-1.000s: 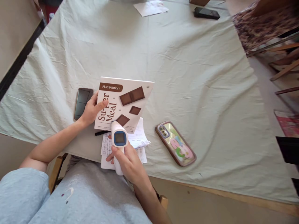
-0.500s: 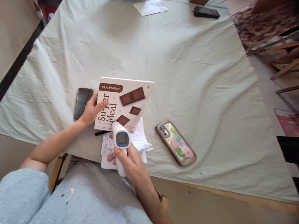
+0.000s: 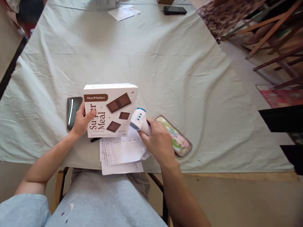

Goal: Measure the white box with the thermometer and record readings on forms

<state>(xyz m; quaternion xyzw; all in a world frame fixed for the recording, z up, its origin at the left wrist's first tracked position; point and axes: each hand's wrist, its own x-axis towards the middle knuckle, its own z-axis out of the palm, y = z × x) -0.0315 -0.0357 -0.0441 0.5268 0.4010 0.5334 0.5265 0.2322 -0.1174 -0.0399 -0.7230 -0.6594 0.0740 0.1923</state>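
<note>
A white NutriMotion box (image 3: pixel 111 110) printed with brown chocolate pieces is gripped at its left side by my left hand (image 3: pixel 82 122), thumb across its front. My right hand (image 3: pixel 159 138) is wrapped round a white and blue infrared thermometer (image 3: pixel 139 120), tilted on its side just right of the box. Beneath the box lie printed papers (image 3: pixel 123 151), with a black pen (image 3: pixel 95 139) poking out at their upper left. Partly behind my right hand rests a phone in a colourful case (image 3: pixel 181 142). Another phone (image 3: pixel 74 113), dark-screened, lies left of my left hand.
A pale cloth (image 3: pixel 201 94) covers the table. At the far side are a sheet of paper (image 3: pixel 124 12) and a black phone-like device (image 3: pixel 175 10). Wooden chairs (image 3: pixel 272 34) stand off to the right.
My right hand has moved the thermometer from in front of the box's lower edge to its right side and turned it over sideways. The box has tipped, showing its top edge. The view has shifted right.
</note>
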